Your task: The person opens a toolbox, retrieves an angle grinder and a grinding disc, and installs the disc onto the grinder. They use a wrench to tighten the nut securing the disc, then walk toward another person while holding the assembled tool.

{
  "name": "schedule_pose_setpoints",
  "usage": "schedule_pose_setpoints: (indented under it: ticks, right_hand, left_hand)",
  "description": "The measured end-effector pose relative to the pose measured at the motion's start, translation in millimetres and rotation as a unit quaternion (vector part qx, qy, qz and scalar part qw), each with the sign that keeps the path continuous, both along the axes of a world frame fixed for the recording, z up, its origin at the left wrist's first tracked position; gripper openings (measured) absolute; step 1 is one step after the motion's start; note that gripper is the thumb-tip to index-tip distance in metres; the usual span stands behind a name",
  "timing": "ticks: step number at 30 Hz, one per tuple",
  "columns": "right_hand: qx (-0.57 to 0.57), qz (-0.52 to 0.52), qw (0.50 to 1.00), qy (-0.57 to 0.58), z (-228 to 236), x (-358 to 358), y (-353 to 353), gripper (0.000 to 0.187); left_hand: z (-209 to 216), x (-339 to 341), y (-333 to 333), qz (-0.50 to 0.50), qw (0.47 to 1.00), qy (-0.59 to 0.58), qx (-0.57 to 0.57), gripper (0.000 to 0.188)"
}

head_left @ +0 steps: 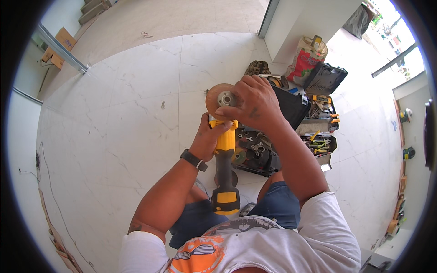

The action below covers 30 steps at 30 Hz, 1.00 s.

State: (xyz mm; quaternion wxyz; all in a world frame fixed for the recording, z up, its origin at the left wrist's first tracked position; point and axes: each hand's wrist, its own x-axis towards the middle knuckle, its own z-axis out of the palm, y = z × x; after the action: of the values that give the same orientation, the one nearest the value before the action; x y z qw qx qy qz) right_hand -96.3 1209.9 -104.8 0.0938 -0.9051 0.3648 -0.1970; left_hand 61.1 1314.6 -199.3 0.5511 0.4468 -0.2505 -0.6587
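A yellow and black cordless angle grinder [225,157] is held up in front of my body, its disc end pointing away from me. My left hand [208,136] wraps around the yellow neck just below the disc. At the far end sits a round brownish disc [214,96] with a metal flange nut [225,98] at its centre. My right hand [257,102] grips the disc's right edge, with the thumb lying across its face below the nut. The fingertips behind the disc are hidden.
To the right, an open black toolbox [291,107] and a tray of hand tools [320,145] lie on the white tiled floor [136,136]. A red and white sack [306,59] stands behind them. A cable [57,193] runs along the left, and cardboard [63,43] stands far left.
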Motion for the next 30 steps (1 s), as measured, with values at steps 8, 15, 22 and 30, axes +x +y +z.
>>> schedule_pose_setpoints:
  ticks: [8, 15, 22, 30]
  right_hand:
    - [-0.026, 0.081, 0.991, -0.101, -4, -7, -4, 0.052]
    - [-0.033, 0.015, 0.998, -0.043, -6, -1, -5, 0.051]
    - [-0.040, 0.038, 0.996, -0.068, -3, -6, 0, 0.044]
    - [0.005, 0.071, 0.992, -0.099, -12, -9, -7, 0.041]
  left_hand:
    - [1, 0, 0, -0.004, 1.000, -0.001, 0.008, 0.070]
    - [-3, -2, -1, -0.005, 1.000, 0.000, 0.010, 0.072]
    - [-4, -1, -1, -0.005, 1.000, -0.008, 0.012, 0.073]
    - [-1, 0, -1, -0.005, 1.000, 0.012, 0.004, 0.072]
